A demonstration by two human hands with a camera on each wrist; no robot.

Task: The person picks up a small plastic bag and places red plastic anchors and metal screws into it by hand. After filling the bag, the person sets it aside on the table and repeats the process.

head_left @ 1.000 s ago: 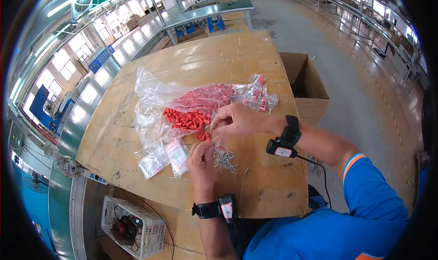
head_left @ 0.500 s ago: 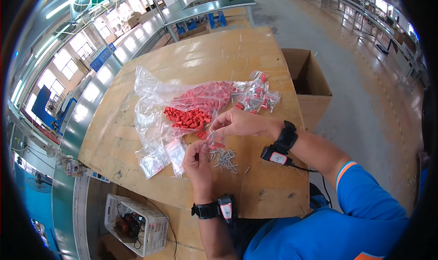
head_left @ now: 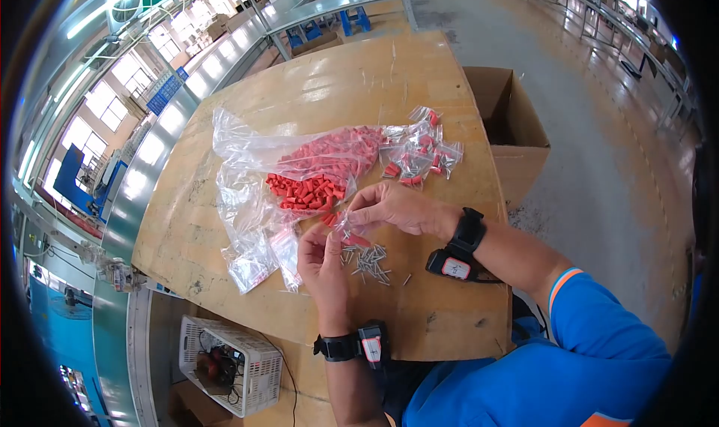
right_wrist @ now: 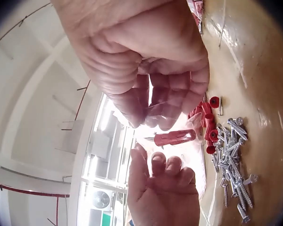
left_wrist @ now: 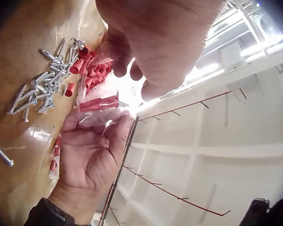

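A small clear plastic bag (right_wrist: 175, 137) with red wall plugs and a screw tip showing in it hangs between the two hands. My right hand (head_left: 401, 206) pinches the bag's upper edge between thumb and fingers. From the near side, my left hand (head_left: 323, 266) holds the bag with thumb and fingertips, the thumb pointing upward in the head view. Below them on the table, silver screws (head_left: 368, 262) lie in a loose pile. Just beyond is a heap of red wall plugs (head_left: 307, 193), spilling out of a large clear bag (head_left: 240, 172).
Filled small bags (head_left: 419, 153) are gathered on the wooden table (head_left: 442, 307) beyond my right hand. Flat clear bags (head_left: 251, 266) lie left of my left hand. A cardboard box (head_left: 517, 142) stands off the right edge, a white crate (head_left: 258, 374) below the near left edge.
The left hand has shifted slightly left, and its thumb now points up along the bag. Red plugs in the small bag show more plainly beneath the hands. The head view has shifted a little.
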